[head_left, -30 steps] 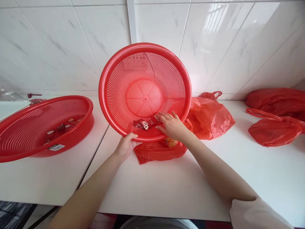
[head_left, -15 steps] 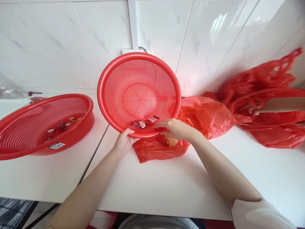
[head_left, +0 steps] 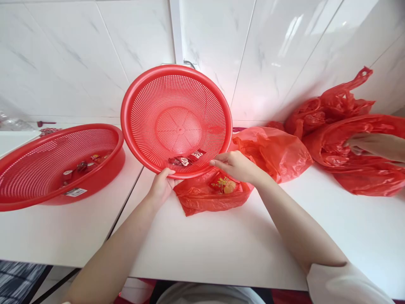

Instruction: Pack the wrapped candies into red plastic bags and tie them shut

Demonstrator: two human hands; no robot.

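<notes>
A red perforated plastic basket [head_left: 179, 107] is tilted so that its inside faces me. My left hand [head_left: 162, 188] grips its lower rim, thumb on top and fingers beneath. Several small dark-red packets [head_left: 186, 161] lie low inside it. At the basket's lower right rim is my right hand [head_left: 236, 165], thumb and fingers pinched together; whatever is between them, if anything, is hidden. Under the hands lies an open red plastic bag [head_left: 211, 200], with a packet with yellow print and an orange-brown round shape [head_left: 229, 186] inside.
Another red basket [head_left: 74, 198] with small packets stands at left. A filled red bag [head_left: 278, 156] lies right of the middle. Farther right, another person's hand [head_left: 367, 145] reaches into a large red bag [head_left: 363, 181]. A tiled wall [head_left: 205, 33] bounds the white table [head_left: 247, 249].
My right hand has drawn back from inside the basket to its rim. The basket has shifted slightly left and up. At right, the other person's hand and the bag's handles have moved.
</notes>
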